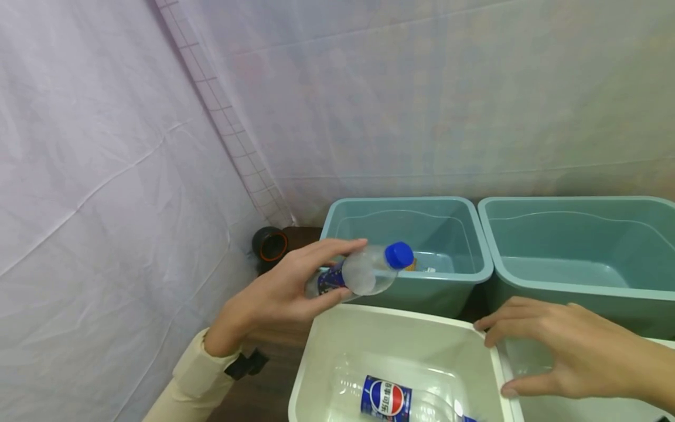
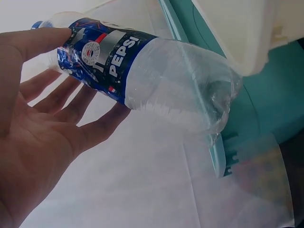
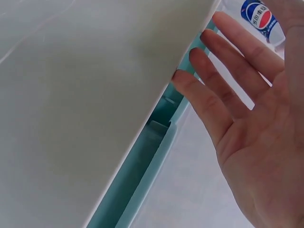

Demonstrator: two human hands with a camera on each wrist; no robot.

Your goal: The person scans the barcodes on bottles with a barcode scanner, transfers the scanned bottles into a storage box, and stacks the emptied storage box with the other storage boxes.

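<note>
My left hand (image 1: 337,271) holds an empty clear Pepsi bottle (image 1: 364,272) with a blue cap (image 1: 399,255) between thumb and fingers. The bottle lies sideways over the near rim of the left teal bin (image 1: 337,214). In the left wrist view the thumb lies on the bottle's blue label (image 2: 102,57) and the fingers (image 2: 71,102) support it from below. My right hand (image 1: 548,351) is spread flat and holds nothing, at the right rim of the white bin (image 1: 316,351). A second Pepsi bottle (image 1: 387,398) lies inside that bin, and its label (image 3: 259,14) shows in the right wrist view.
A second teal bin (image 1: 580,202) stands to the right of the first. Another white container (image 1: 527,357) lies under my right hand. A black round object with an orange ring (image 1: 270,245) sits by the white sheet (image 1: 105,205) hanging on the left and behind.
</note>
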